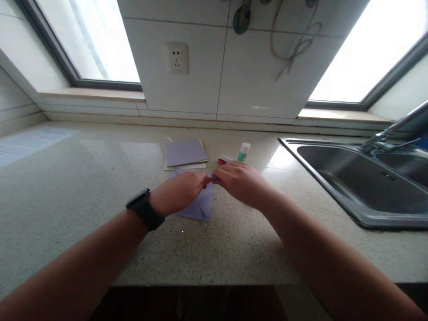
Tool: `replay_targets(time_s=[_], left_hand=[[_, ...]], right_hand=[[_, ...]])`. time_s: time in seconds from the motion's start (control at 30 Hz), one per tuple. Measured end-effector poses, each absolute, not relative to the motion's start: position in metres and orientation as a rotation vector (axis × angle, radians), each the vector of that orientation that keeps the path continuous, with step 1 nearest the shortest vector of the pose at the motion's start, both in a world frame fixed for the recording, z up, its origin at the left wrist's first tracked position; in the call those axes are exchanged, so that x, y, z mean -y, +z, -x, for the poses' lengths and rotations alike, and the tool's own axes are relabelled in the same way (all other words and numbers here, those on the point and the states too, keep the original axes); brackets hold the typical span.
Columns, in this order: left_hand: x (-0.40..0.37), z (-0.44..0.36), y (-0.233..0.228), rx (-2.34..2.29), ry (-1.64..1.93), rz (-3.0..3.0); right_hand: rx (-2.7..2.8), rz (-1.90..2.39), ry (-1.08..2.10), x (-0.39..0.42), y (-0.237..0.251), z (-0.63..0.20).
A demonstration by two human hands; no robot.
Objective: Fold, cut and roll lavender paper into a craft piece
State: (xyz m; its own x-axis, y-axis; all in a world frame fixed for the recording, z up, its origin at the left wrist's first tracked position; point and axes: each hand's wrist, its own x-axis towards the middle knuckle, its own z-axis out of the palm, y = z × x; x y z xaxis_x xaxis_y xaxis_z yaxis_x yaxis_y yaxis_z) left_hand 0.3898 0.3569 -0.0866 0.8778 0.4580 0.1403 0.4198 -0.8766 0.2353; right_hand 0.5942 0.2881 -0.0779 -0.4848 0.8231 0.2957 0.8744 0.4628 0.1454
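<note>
Head view: I have both hands on a lilac paper sheet (201,206) lying flat on the speckled countertop (83,187), near the front edge. Left hand (179,192) presses down on the sheet, fingertips pinching its upper corner. Right hand (241,182) meets it there, thumb and forefinger closed on the same corner. So both hands are grasping the paper, neither is released.

Step, as I judge it: a fold in progress, corner being brought over or creased. The sheet already looks folded to a point toward me.

Next move likely calls for keeping the left hand as the anchor and running a finger along the edge to set the crease, edges aligned.

Just behind: a stack of paper (185,154), a glue stick (244,152) standing upright, a small red item (223,159) beside it. Sink (337,178) well apart to the right.
</note>
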Motion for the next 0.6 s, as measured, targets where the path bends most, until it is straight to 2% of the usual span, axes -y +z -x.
replay_targets(time_s=[0.2, 0.43, 0.5, 0.6], left_hand=[[-0.3616, -0.3937, -0.0855, -0.662, 0.337, -2.415], [-0.3608, -0.3871, -0.0793, -0.755, 0.115, -1.624], [-0.3622, -0.3866, -0.0806, -0.74, 0.139, -1.715], [-0.3629, -0.3887, -0.084, -0.709, 0.373, -2.201]], right_hand=[[2.465, 1.339, -0.648, -0.2917, -0.0812, -0.5961], [2.46, 1.233, -0.746, -0.2919, -0.081, -0.594], [2.472, 1.254, -0.758, -0.2925, -0.0811, -0.5933], [2.468, 1.329, -0.737, -0.2952, -0.0844, -0.5953]])
